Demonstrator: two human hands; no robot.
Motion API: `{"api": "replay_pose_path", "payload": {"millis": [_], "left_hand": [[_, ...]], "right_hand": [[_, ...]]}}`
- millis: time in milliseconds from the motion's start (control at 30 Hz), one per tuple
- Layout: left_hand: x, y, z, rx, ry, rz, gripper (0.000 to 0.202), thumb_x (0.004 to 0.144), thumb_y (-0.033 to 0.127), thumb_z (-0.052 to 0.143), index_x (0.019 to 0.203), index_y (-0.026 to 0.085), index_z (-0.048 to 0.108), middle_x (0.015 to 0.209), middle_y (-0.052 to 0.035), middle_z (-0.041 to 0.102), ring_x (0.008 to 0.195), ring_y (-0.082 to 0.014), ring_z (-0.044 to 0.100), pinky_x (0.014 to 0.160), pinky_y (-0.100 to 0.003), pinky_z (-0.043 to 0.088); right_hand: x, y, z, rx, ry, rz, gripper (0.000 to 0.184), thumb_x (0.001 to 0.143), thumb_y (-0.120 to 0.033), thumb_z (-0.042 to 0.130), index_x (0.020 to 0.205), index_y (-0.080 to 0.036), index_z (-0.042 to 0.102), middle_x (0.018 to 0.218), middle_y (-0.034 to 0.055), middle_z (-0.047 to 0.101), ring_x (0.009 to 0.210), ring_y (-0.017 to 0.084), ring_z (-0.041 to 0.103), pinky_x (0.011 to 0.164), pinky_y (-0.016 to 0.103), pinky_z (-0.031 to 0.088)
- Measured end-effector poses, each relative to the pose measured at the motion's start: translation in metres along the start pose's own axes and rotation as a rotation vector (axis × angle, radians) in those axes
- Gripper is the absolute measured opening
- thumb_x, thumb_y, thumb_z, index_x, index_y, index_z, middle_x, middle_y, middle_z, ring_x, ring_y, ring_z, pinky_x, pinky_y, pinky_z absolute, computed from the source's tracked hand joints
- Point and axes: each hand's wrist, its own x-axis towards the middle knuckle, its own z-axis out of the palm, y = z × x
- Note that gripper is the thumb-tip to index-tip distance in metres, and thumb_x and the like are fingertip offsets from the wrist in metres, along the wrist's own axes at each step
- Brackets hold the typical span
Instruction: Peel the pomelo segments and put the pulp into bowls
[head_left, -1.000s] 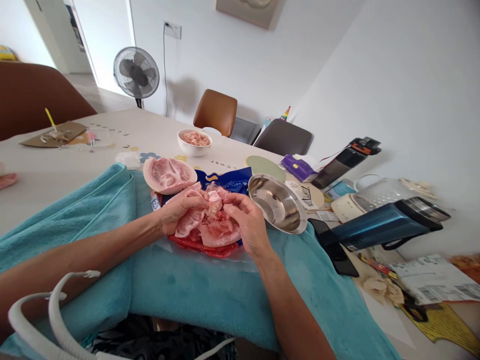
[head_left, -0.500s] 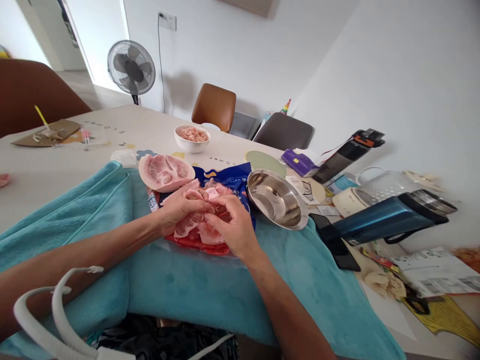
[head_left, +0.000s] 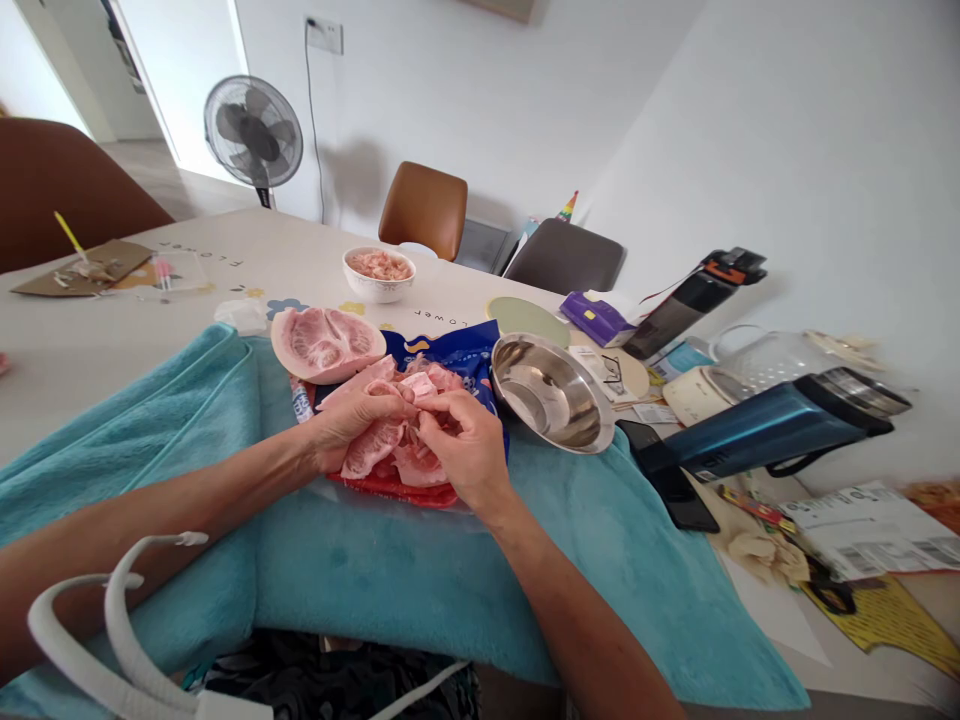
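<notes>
Towel [head_left: 420, 580] spread over near table [head_left: 112, 340] edge; on it, pomelo segments [head_left: 390, 440] under both hands — left hand [head_left: 349, 420], right hand [head_left: 461, 450]. Behind-left: pomelo half [head_left: 322, 345]. Right: steel bowl [head_left: 551, 392]. Farther back — small bowl [head_left: 378, 272]. Far right: flask [head_left: 772, 425] on its side.

Bright daylight, wide-angle edge distortion

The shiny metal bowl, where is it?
The metal bowl sits tilted on the blue towel, just right of the right hand and beside the blue bag.
</notes>
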Motion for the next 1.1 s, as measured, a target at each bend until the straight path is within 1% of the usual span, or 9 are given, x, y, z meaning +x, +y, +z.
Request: {"api": "replay_pose_path", "payload": {"millis": [167,300,367,433,567,800,933,1000,1100], "left_hand": [[0.002,-0.001,-0.004,-0.038,-0.102,-0.066,0.01,0.062,0.01,0.07,0.068,0.014,0.063,0.062,-0.0052,0.069,0.058,-0.0159,0.066,0.063,-0.026,0.053],[0.003,0.0,-0.008,0.014,-0.232,-0.078,0.004,0.069,0.014,0.065,0.065,0.013,0.065,0.063,-0.0091,0.07,0.062,-0.0176,0.067,0.066,-0.026,0.052],[0.003,0.0,-0.009,0.022,-0.23,-0.07,0.005,0.069,0.015,0.065,0.065,0.013,0.065,0.065,-0.01,0.07,0.064,-0.0179,0.067,0.067,-0.026,0.051],[0.003,0.001,-0.01,-0.018,-0.172,-0.083,0.003,0.067,0.014,0.067,0.066,0.014,0.064,0.065,-0.0084,0.07,0.062,-0.0167,0.066,0.065,-0.025,0.051],[0.003,0.001,-0.009,-0.078,-0.145,-0.121,0.008,0.066,0.014,0.069,0.066,0.015,0.061,0.064,-0.0063,0.068,0.062,-0.017,0.066,0.065,-0.026,0.051],[0.002,0.0,-0.004,-0.024,-0.101,-0.036,0.011,0.064,0.014,0.07,0.062,0.017,0.059,0.062,-0.0036,0.066,0.059,-0.0152,0.064,0.064,-0.026,0.052],[0.001,-0.001,-0.001,-0.004,-0.053,-0.03,0.01,0.063,0.012,0.07,0.063,0.017,0.061,0.062,-0.0041,0.066,0.059,-0.0151,0.064,0.063,-0.025,0.053],[0.0,-0.001,-0.002,0.0,-0.074,-0.033,0.01,0.063,0.012,0.071,0.062,0.016,0.061,0.062,-0.005,0.066,0.061,-0.0157,0.065,0.064,-0.025,0.053],[0.001,-0.001,-0.003,-0.001,-0.099,-0.041,0.01,0.064,0.013,0.071,0.064,0.016,0.061,0.06,-0.0037,0.064,0.058,-0.0155,0.064,0.064,-0.026,0.053]], "right_hand": [[0.004,-0.008,-0.007,0.37,-0.162,0.374,0.007,0.072,-0.023,0.061,0.075,-0.024,0.068,0.058,-0.0023,0.067,0.046,0.015,0.061,0.047,0.029,0.052],[0.008,-0.01,-0.012,0.574,-0.221,0.508,0.005,0.068,-0.022,0.065,0.073,-0.022,0.065,0.05,-0.0045,0.063,0.043,0.014,0.06,0.045,0.028,0.053],[0.01,-0.009,-0.015,0.668,-0.206,0.572,0.007,0.068,-0.025,0.067,0.073,-0.021,0.065,0.05,-0.0046,0.064,0.041,0.012,0.058,0.043,0.025,0.051],[0.011,-0.008,-0.017,0.741,-0.17,0.612,0.009,0.068,-0.025,0.069,0.073,-0.019,0.064,0.052,-0.0048,0.064,0.04,0.01,0.056,0.042,0.022,0.047],[0.012,-0.01,-0.019,0.733,-0.135,0.543,0.009,0.069,-0.024,0.069,0.076,-0.019,0.065,0.054,-0.0054,0.063,0.041,0.008,0.054,0.043,0.022,0.043],[0.006,-0.01,-0.009,0.467,-0.212,0.394,0.008,0.073,-0.024,0.068,0.08,-0.022,0.067,0.053,-0.0059,0.059,0.042,0.01,0.053,0.047,0.025,0.043],[0.004,-0.004,-0.007,0.326,-0.162,0.308,0.003,0.076,-0.025,0.065,0.078,-0.024,0.067,0.067,-0.0027,0.064,0.045,0.009,0.054,0.047,0.026,0.043],[0.005,-0.004,-0.008,0.349,-0.184,0.317,0.003,0.077,-0.025,0.064,0.077,-0.024,0.066,0.061,-0.0038,0.062,0.043,0.009,0.051,0.045,0.025,0.041],[0.007,-0.006,-0.012,0.536,-0.22,0.417,0.008,0.078,-0.028,0.064,0.073,-0.021,0.064,0.049,-0.0061,0.056,0.039,0.008,0.046,0.044,0.023,0.038]]}}
